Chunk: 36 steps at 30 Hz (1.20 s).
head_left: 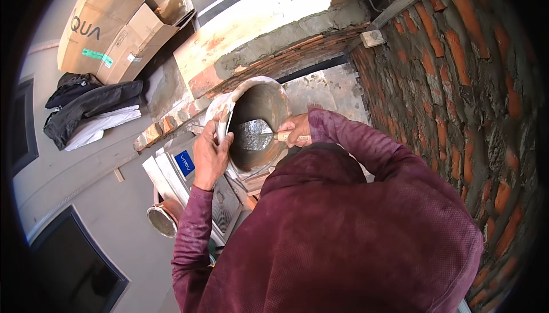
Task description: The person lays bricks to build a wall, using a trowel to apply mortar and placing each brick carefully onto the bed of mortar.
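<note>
A white, mortar-stained bucket (260, 84) tilts toward me in the middle of the view, its inside coated grey. My left hand (210, 152) grips the left side of its rim, fingers wrapped over the edge. My right hand (294, 129), at the bucket's right side, is closed round the pale wooden handle of a trowel (254, 136). The metal blade is inside the bucket and has a wet-looking shine. Maroon sleeves cover both forearms.
Rough, mortar-smeared brickwork (457, 113) rises on the right. A low ledge (291, 33) crosses beyond the bucket. A cardboard box (103, 27) and folded clothing (94, 107) lie upper left. A white appliance (166, 178) and smaller bucket (163, 220) sit lower left, near dark framed openings (74, 261).
</note>
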Tool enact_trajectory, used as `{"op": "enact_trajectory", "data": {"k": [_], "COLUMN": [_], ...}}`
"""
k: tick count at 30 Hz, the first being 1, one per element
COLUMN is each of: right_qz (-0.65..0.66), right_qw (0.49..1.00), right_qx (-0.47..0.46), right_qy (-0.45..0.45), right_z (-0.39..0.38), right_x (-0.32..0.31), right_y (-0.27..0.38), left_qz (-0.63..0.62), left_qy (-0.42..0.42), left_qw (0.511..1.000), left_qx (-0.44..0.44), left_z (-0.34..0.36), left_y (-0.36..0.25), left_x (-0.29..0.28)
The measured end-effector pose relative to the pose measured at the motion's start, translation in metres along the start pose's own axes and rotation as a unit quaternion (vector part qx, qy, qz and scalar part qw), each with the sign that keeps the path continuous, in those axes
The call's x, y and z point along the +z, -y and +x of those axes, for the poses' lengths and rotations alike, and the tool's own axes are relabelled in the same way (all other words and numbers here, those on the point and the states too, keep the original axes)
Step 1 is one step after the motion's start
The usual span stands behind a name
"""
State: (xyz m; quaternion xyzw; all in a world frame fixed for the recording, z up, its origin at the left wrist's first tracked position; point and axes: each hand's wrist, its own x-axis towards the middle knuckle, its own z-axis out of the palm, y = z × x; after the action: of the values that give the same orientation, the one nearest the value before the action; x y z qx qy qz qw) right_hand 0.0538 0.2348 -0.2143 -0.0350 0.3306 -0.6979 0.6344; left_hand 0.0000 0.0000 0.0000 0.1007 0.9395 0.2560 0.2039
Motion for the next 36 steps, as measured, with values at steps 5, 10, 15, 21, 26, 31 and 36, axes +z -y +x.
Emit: {"op": "enact_trajectory", "data": {"k": [5,10,15,21,26,31,36], "right_qz": [0.022,0.046,0.038,-0.015,-0.05,-0.235,-0.69], "right_qw": [0.999,0.996,0.997,0.998,0.989,0.916,0.543], "right_qx": [0.037,0.072,0.068,0.041,0.016,0.06,0.045], "right_qy": [-0.004,0.013,0.008,-0.045,-0.137,-0.321,-0.477], "right_z": [-0.055,-0.089,-0.121,-0.17,-0.22,-0.258,-0.248], "right_x": [-0.023,-0.06,-0.081,-0.094,-0.122,-0.152,-0.186], "right_y": [0.029,0.041,0.068,0.118,0.144,0.17,0.14], "left_qz": [-0.169,-0.237,-0.319,-0.354,-0.44,-0.44,-0.452], "left_qy": [-0.091,-0.134,-0.164,-0.152,-0.196,-0.206,-0.205], "left_qw": [0.98,0.96,0.928,0.909,0.855,0.836,0.819], "left_qx": [-0.044,-0.065,-0.102,-0.159,-0.191,-0.256,-0.289], "left_z": [0.009,0.025,0.037,0.051,0.035,-0.009,-0.05], "left_y": [0.018,0.031,0.036,0.044,0.072,0.098,0.129], "left_x": [0.041,0.08,0.114,0.127,0.137,0.133,0.145]}}
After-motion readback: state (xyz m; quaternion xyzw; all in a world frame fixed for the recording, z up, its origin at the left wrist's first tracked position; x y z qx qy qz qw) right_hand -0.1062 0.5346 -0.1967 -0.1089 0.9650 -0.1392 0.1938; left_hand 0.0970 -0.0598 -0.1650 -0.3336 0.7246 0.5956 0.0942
